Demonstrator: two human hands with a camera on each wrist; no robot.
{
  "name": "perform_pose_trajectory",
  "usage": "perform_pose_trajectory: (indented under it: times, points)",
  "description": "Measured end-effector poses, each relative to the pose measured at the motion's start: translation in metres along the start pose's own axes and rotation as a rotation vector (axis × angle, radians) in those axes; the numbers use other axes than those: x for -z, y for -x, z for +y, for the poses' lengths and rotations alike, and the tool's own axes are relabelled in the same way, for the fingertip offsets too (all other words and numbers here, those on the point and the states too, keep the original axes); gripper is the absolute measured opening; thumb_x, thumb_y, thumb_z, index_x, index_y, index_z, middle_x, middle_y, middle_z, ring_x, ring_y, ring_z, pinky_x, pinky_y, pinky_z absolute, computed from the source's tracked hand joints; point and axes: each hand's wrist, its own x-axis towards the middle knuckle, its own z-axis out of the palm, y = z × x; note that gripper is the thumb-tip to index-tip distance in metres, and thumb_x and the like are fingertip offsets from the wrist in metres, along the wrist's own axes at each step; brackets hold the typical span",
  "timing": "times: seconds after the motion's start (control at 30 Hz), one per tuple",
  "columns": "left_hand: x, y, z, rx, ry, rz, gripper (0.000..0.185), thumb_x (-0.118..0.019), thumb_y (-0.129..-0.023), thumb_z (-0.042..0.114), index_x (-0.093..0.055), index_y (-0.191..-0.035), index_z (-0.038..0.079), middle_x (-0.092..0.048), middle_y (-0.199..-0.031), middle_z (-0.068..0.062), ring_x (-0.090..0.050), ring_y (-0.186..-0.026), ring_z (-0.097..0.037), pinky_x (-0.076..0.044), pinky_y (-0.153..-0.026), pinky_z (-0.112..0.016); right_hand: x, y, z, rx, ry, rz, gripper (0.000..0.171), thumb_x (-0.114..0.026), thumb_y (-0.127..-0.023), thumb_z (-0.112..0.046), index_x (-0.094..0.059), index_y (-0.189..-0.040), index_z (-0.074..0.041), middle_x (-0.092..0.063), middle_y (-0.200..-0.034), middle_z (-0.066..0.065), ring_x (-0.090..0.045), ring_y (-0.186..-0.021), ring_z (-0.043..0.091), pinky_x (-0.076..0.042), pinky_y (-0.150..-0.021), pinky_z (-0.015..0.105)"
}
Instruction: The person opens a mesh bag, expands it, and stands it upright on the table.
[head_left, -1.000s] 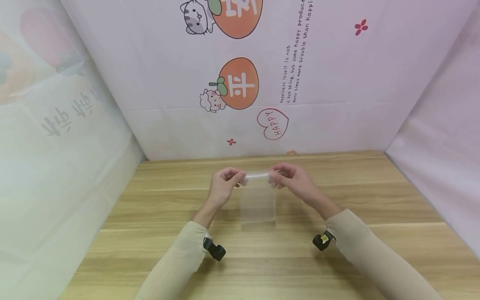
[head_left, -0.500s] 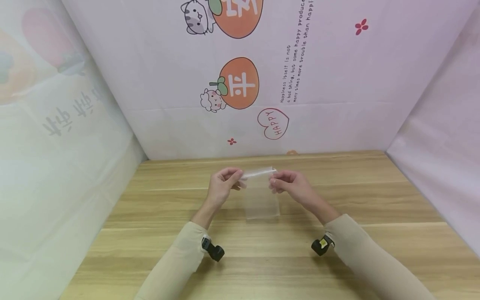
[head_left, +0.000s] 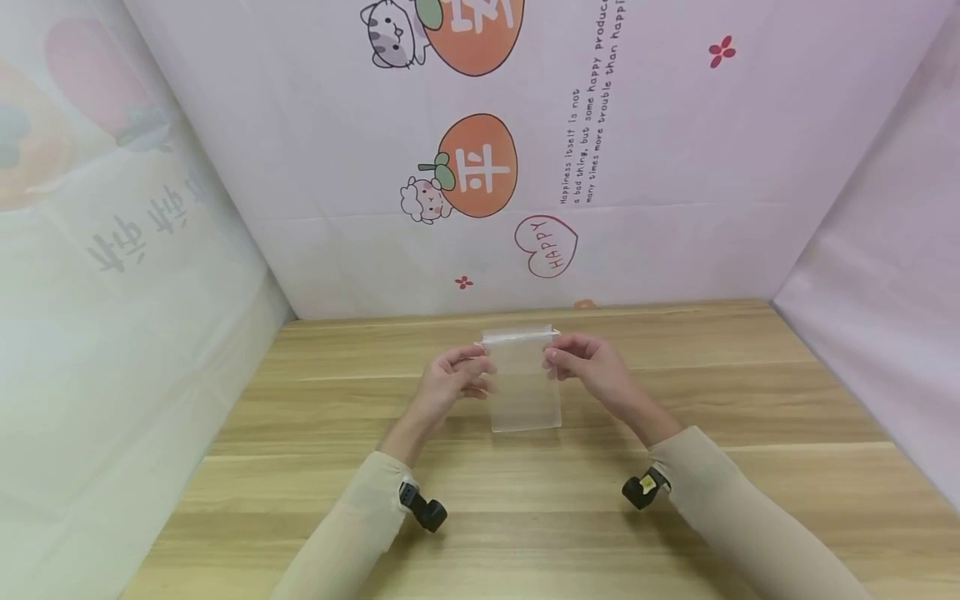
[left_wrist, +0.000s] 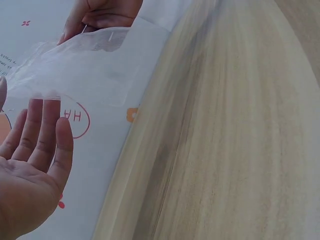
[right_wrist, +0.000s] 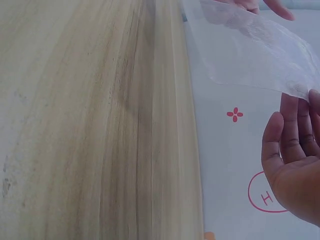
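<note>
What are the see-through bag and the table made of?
The bag is probably thin, soft plastic with a shiny finish: it's clear, wrinkled and catches the light. The table looks like wood, smooth with a soft sheen: brown grain streaks run across it, though a printed top could look similar.

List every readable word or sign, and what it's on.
"HAPPY": red heart on the back wall
"Happiness itself is not a bad thing, but some happy produce… many times more trouble than happi…": back wall, cut off at top
Orange fruits: sideways Chinese characters, reading uncertain
Left wall: characters too faded to read
Clear bag: no text visible
</note>
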Motion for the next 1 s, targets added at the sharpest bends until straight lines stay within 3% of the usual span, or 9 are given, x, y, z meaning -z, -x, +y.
perform_pose_trajectory:
  times: [0.33,0.47,0.7,1.0]
  points:
    - [-0.0038,0.0012,-0.0021,-0.014,-0.07,0.026,0.021,-0.07,-0.095,0.008,-0.069,-0.11,-0.006,-0.074,-0.09,-0.006,-0.071,-0.071,-0.018,-0.059,-0.065,-0.03,0.0014,-0.0014,0.0005,-0.013,-0.048,0.019,0.012,-0.068,-0.097,-0.008,-0.066,-0.102,0.003,-0.071,-0.086,0.003,-0.067,-0.075,0.014,-0.057,-0.07,0.027]
    - [-0.0053,0.0009,-0.0026,-0.016,-0.104,0.027,0.023,-0.07,-0.095,0.009,-0.069,-0.11,-0.009,-0.073,-0.089,-0.006,-0.07,-0.071,-0.018,-0.059,-0.065,-0.03,0.0008,-0.0006,0.0008,-0.01,-0.056,0.014,0.015,-0.068,-0.097,-0.008,-0.066,-0.104,0.005,-0.072,-0.088,0.004,-0.067,-0.075,0.015,-0.057,-0.071,0.028]
    - [-0.0087,0.0002,-0.0004,-0.051,-0.133,0.081,0.023,-0.073,-0.094,0.011,-0.07,-0.105,-0.008,-0.071,-0.085,-0.005,-0.069,-0.066,-0.018,-0.058,-0.063,-0.03,-0.0023,0.0043,0.0016,-0.013,0.029,-0.046,0.026,-0.071,-0.095,-0.012,-0.066,-0.111,0.007,-0.072,-0.095,0.01,-0.067,-0.08,0.018,-0.058,-0.074,0.031]
    - [-0.0087,0.0002,-0.001,-0.075,-0.115,0.125,0.016,-0.074,-0.092,0.009,-0.072,-0.101,-0.005,-0.071,-0.083,-0.004,-0.069,-0.063,-0.016,-0.058,-0.059,-0.028,-0.0045,0.0076,0.0051,0.0,0.072,-0.065,0.022,-0.072,-0.093,-0.009,-0.067,-0.109,0.006,-0.07,-0.091,0.013,-0.066,-0.074,0.018,-0.059,-0.069,0.035]
